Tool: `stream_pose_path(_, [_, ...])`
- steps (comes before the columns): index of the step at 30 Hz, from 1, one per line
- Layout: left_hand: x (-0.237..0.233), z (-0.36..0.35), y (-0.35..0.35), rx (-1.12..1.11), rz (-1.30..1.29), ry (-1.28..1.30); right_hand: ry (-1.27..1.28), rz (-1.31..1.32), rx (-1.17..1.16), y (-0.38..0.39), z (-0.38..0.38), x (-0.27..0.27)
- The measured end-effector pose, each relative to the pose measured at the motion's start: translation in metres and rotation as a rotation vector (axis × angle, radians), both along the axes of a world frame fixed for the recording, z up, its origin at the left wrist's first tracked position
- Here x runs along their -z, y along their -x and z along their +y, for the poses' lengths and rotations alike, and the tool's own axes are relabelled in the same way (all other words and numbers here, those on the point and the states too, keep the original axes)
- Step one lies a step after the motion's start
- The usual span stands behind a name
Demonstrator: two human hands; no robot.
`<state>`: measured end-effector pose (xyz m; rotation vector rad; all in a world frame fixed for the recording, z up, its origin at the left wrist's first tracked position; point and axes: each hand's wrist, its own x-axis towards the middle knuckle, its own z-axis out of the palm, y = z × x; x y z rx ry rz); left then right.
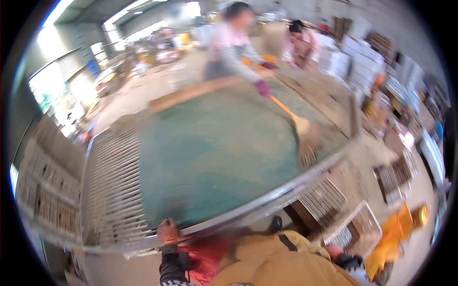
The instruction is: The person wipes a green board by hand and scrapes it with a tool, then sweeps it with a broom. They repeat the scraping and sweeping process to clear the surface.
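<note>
My left hand [168, 232] is at the front edge of a large metal-framed table [260, 208], its fingers curled in at the near corner of a green sheet [214, 157]. What it grips is hidden by the fingers. A red plastic bag [205, 260] hangs just below that hand, against my body. My right hand [335, 251] is low at my right side, mostly covered by a dark sleeve, its fingers hidden. Near it stands a dirty white crate [371, 231]. Bare metal slats [112, 190] show left of the sheet.
Across the table a person in purple gloves [262, 88] holds a broom [304, 133] against the sheet's right side. Another person [303, 45] bends farther back. Slatted crates [324, 200] stand on the floor to the right, near an orange-yellow item [393, 233]. White boxes [358, 57] are stacked behind.
</note>
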<state>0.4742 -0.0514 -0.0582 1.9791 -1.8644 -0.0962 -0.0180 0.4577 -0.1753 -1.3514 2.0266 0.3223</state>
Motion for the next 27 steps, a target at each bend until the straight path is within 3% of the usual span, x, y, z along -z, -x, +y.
stream_pose_path(4, [0.012,-0.004,-0.006,0.033,-0.043,0.057,0.180,-0.005,0.050,-0.011,-0.012,-0.018])
stream_pose_path(5, [0.009,-0.004,-0.006,0.045,-0.041,0.020,0.197,-0.104,0.296,-0.014,-0.013,-0.023])
stream_pose_path(8, [0.007,-0.006,-0.008,0.062,-0.011,-0.032,0.093,-0.034,0.131,-0.017,-0.018,-0.047])
stream_pose_path(10, [0.006,-0.006,-0.008,0.067,-0.001,-0.051,-0.117,-0.304,0.935,-0.012,-0.020,-0.034])
stream_pose_path(13, [0.002,-0.006,-0.007,0.076,0.005,-0.062,0.161,-0.343,0.659,-0.011,0.007,-0.026])
stream_pose_path(16, [0.007,-0.007,-0.010,0.099,0.030,-0.025,0.181,-0.449,0.789,0.003,0.030,0.012])
stream_pose_path(19, [0.016,-0.008,-0.010,0.097,0.026,0.010,0.195,-0.599,1.142,0.002,-0.005,-0.061])
stream_pose_path(20, [0.012,-0.007,-0.010,0.092,0.017,-0.013,0.233,-0.571,1.065,0.010,0.000,-0.054])
stream_pose_path(22, [0.006,-0.006,-0.008,0.085,0.001,-0.041,0.357,-0.670,1.127,0.039,0.006,-0.030])
stream_pose_path(23, [0.004,-0.006,-0.006,0.079,-0.006,-0.046,0.307,-0.721,1.537,0.045,-0.024,-0.064])
stream_pose_path(27, [0.010,-0.014,-0.015,0.088,-0.030,-0.106,0.502,-0.805,1.454,0.116,-0.061,-0.094])
